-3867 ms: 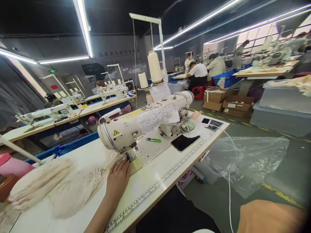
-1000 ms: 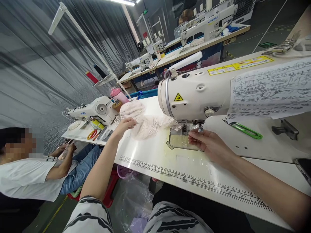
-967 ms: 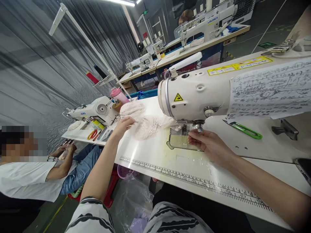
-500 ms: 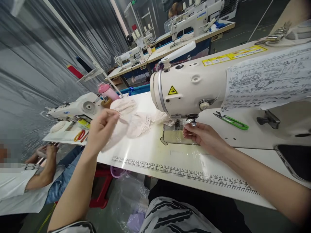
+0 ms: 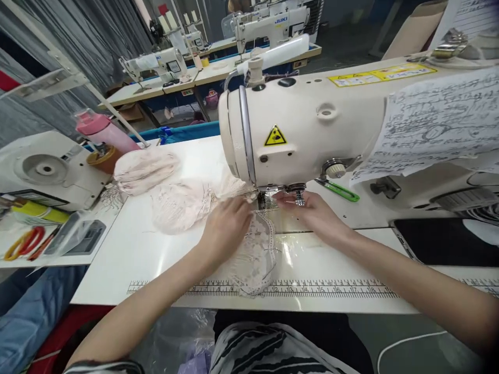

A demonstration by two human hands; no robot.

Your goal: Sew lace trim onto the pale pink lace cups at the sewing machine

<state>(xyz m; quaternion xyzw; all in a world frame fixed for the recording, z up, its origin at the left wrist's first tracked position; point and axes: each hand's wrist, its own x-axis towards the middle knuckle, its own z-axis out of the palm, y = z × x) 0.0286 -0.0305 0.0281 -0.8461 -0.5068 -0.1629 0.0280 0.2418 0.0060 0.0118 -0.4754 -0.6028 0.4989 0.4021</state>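
Printed ruler (image 5: 312, 289) edged your table (image 5: 148, 244). Your left hand (image 5: 226, 228) pressed flat, grip open, on the lace piece (image 5: 253, 259) before the presser foot (image 5: 298, 193); your right hand (image 5: 315, 215) touched it, grip unclear. A far machine (image 5: 268, 23) read "JUKI"; handwritten note (image 5: 432, 124) illegible.

— What can be read at this sewing station?

— "JUKI", in blue letters, on the arm of a sewing machine (image 5: 268, 23) at the far bench. On the head of the near sewing machine (image 5: 304, 130) sits a yellow warning triangle sticker (image 5: 275, 136), and a yellow label strip (image 5: 380, 74) runs along its top, its print too small to read.

— Any numbers?

— The printed ruler (image 5: 312, 289) along the table's front edge shows 13 through 18 right of centre. The handwritten paper sheet (image 5: 436, 124) draped over the machine is illegible.
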